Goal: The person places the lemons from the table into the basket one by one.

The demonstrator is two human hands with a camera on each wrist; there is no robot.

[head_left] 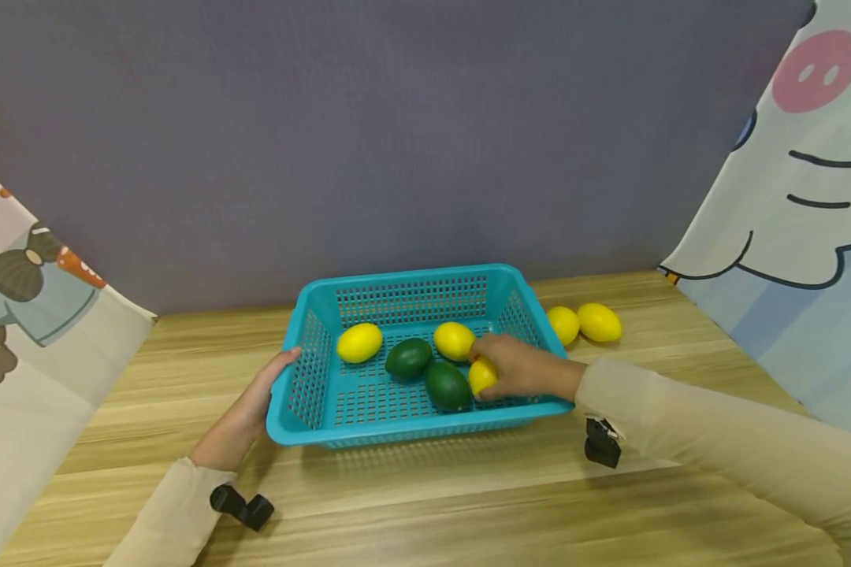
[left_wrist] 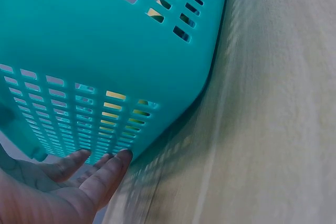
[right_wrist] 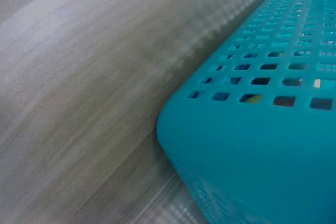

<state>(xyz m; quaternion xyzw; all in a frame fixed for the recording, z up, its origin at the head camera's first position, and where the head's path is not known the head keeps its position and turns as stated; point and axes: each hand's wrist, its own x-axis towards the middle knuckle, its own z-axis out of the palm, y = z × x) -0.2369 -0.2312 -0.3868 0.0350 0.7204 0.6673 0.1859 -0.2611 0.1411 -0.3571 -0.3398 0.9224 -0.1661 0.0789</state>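
Observation:
On the wooden table stands a turquoise plastic basket [head_left: 411, 429] with slotted walls. My right hand [head_left: 519, 367] reaches over its right side and grips a yellow lemon [head_left: 482, 376] low inside, its fingers curled round the fruit. Beside that lemon lie a second lemon [head_left: 454, 341] and two dark green fruits, one nearer [head_left: 447, 386] and one farther left [head_left: 408, 358]. Another lemon [head_left: 359, 343] rests toward the basket's left end. Outside the left wall, my left hand [head_left: 250, 403] touches the basket with extended fingers [left_wrist: 107, 177]. The right wrist view shows the basket's outer wall [right_wrist: 236, 145], not the hand.
To the right of the basket, two more lemons sit on the table, one close to the wall [head_left: 563, 324] and one beyond it [head_left: 600, 323]. A grey fabric panel [head_left: 411, 142] rises behind the table. Cartoon-printed cloths hang at the left [head_left: 35, 409] and right [head_left: 815, 236].

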